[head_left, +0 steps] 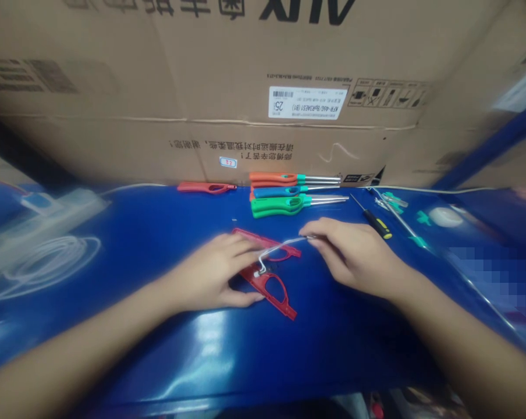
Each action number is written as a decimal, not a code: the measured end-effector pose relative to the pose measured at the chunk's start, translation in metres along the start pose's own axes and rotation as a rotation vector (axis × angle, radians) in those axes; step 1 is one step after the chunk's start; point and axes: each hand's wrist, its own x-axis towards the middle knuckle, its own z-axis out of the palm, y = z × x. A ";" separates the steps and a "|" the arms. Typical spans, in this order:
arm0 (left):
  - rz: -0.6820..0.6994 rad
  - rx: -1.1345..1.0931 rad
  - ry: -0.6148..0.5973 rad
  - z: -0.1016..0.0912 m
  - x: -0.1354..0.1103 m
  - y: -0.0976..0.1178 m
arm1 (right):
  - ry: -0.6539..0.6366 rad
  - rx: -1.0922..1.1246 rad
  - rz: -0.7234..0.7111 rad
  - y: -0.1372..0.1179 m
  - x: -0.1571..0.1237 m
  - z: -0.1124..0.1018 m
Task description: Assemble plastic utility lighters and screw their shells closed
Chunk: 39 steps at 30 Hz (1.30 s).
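My left hand (pixel 214 270) is closed around the butt end of a red lighter shell half (pixel 284 301), its finger loop pointing right. Small inner parts sit in that shell, though my fingers cover much of it. Behind it a second red shell half (pixel 294 252) lies on the table, partly hidden by my left hand. A thin whitish tube or wire (pixel 275 249) runs from the held shell, with a bend, up to my right hand (pixel 354 250). The right thumb and forefinger pinch its far end, where a small dark tip shows.
Assembled stick lighters, orange (pixel 272 179), blue (pixel 276 191) and green (pixel 276 205), lie along a large cardboard box (pixel 210 105). Left of them is a red lighter body (pixel 197 187). A screwdriver (pixel 376 223), metal rod (pixel 402 218) and green pieces lie right; a power strip (pixel 62 218) and coiled white cable (pixel 66 256) left.
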 end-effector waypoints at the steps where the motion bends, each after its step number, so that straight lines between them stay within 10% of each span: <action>1: -0.011 0.007 0.001 0.001 0.000 0.001 | -0.002 -0.002 0.012 0.000 0.000 0.000; 39: -0.068 0.081 0.434 0.004 -0.002 0.004 | -0.451 0.245 0.183 -0.002 0.006 0.003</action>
